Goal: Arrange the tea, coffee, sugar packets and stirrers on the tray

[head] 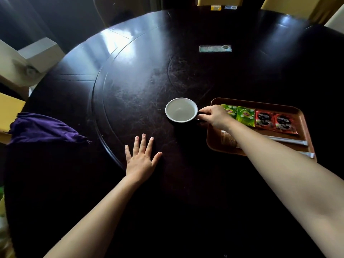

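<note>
A brown tray (301, 116) lies on the dark round table at the right. In its far row lie two green tea packets (245, 115) and two red coffee packets (275, 122). Brownish sugar packets (228, 139) sit near its left edge, partly hidden by my right forearm. White wrapped stirrers (290, 141) lie along the near side. A dark cup with a white inside (181, 109) stands just left of the tray. My right hand (214, 115) grips the cup's handle. Flat on the table, fingers spread, rests my left hand (141, 159), holding nothing.
A purple cloth (42, 128) lies at the table's left edge. A small silvery rectangular object (215, 48) sits at the far middle of the table (130, 90). Chairs stand around the far side. Pale boxes (35, 53) are at the left.
</note>
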A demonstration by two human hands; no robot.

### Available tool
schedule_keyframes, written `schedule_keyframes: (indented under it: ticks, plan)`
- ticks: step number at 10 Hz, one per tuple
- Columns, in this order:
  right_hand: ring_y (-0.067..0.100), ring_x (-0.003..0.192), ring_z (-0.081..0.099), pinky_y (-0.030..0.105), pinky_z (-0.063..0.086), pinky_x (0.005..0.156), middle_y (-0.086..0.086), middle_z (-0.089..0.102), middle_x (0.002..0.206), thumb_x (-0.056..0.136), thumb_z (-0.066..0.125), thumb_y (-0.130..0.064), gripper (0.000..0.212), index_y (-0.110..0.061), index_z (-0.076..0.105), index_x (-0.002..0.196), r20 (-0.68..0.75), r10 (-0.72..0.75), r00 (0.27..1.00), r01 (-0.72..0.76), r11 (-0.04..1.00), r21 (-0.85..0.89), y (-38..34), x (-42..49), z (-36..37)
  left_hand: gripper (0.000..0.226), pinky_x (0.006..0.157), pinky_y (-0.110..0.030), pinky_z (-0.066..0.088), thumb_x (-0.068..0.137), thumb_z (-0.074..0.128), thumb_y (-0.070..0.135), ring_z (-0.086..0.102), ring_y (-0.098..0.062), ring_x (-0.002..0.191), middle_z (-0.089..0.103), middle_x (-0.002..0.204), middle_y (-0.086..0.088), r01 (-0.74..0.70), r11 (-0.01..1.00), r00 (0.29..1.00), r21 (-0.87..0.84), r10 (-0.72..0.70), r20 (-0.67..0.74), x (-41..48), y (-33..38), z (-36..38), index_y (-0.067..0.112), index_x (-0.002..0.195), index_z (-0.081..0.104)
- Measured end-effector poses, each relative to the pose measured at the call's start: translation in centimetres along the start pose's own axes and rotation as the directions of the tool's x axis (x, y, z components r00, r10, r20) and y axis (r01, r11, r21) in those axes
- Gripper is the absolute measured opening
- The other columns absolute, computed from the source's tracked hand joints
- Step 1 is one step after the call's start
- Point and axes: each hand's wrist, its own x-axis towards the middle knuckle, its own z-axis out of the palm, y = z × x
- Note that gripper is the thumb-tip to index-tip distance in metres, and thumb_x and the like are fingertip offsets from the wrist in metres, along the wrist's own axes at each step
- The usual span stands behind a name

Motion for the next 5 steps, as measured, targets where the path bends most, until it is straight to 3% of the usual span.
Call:
schedule_keyframes:
  ticks: [2,3,4,5]
  plan:
    - [0.008,0.066,0.058,-0.001,0.042,0.047,0.026,0.068,0.105,0.086,0.060,-0.004,0.022,0.003,0.066,0.106,0.003,0.021,1.000,-0.021,1.000,0.011,-0.8,-0.2,0.2,0.069,0.115,-0.050,-0.012,0.089,0.019,0.062,-0.015,-0.018,0.146,-0.007,0.160,0.002,-0.006,1.000,1.000,0.009,0.006,0.004,0.0,0.1,-0.1,0.032,0.147,0.000]
    - [0.014,0.073,0.064,0.006,0.051,0.062,0.023,0.067,0.107,0.087,0.060,-0.007,0.023,0.001,0.065,0.108,-0.011,0.052,0.999,-0.052,0.998,-0.022,-0.8,0.0,0.3,0.069,0.114,-0.051,-0.012,0.089,0.020,0.062,-0.015,-0.018,0.145,-0.008,0.160,0.002,-0.005,1.000,1.000,0.009,0.005,0.027,0.2,0.0,-0.4,0.032,0.147,-0.001]
    - [0.031,0.102,0.064,0.039,0.051,0.094,0.021,0.066,0.111,0.087,0.058,-0.012,0.027,-0.003,0.064,0.112,0.003,0.097,0.995,-0.096,0.992,-0.085,-1.3,-0.4,0.5,0.069,0.114,-0.051,-0.012,0.089,0.021,0.062,-0.017,-0.019,0.145,-0.009,0.160,0.002,-0.007,1.000,0.998,-0.008,0.007,0.062,-0.1,0.3,-0.8,0.032,0.147,-0.001]
    - [0.030,0.101,0.061,0.041,0.048,0.097,0.016,0.064,0.109,0.089,0.053,-0.013,0.033,-0.006,0.058,0.122,-0.020,0.145,0.989,-0.146,0.976,-0.158,-1.7,-0.4,0.7,0.070,0.115,-0.053,-0.009,0.089,0.022,0.061,-0.015,-0.021,0.146,-0.008,0.160,0.001,-0.017,1.000,0.997,0.011,0.016,0.079,0.2,0.5,-1.2,0.031,0.148,0.000]
